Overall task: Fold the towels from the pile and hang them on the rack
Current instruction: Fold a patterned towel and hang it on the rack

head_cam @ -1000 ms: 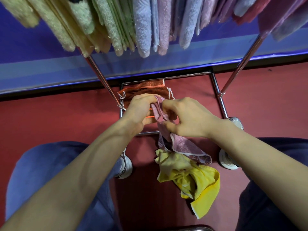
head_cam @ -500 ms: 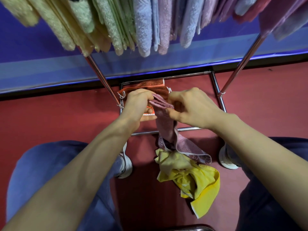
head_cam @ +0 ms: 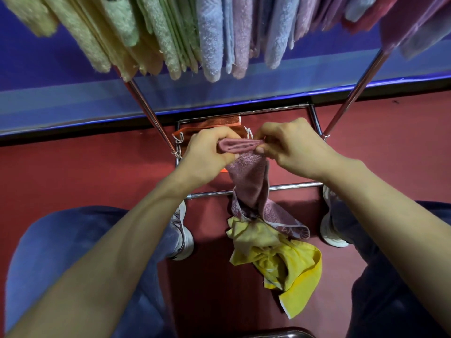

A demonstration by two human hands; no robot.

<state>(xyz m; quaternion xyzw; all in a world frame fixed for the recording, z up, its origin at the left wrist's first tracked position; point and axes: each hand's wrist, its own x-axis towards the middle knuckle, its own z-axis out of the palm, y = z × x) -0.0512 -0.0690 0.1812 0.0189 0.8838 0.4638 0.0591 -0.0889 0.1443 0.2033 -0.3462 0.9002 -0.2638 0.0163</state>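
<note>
Change: the top edge of the pink towel (head_cam: 246, 181) is now drawn out into a short level band between the hands at frame centre; one second ago it was bunched, with the hands set closer together.
Left hand (head_cam: 207, 152): fingers are curled, and the left end of the edge is pinched.
Right hand (head_cam: 292, 145): the right end is pinched between thumb and fingertips.
Towel position: the rest is hung down from the hands; its lower end is touching the yellow towel (head_cam: 280, 259) on the red floor, lower centre.
Meaning: an edge is judged to be found and squared, so folding is only begun; hanging is not yet done.
Pile: the yellow towel is left crumpled; an orange towel (head_cam: 212, 125) is laid within the base frame, just behind the hands.
Containers: no bin or basket is seen. The rack (head_cam: 151, 113) is used as holder; hung towels (head_cam: 210, 40) are packed across the upper frame, yellow and green at left, blue and pink at centre, purple at right.
</note>
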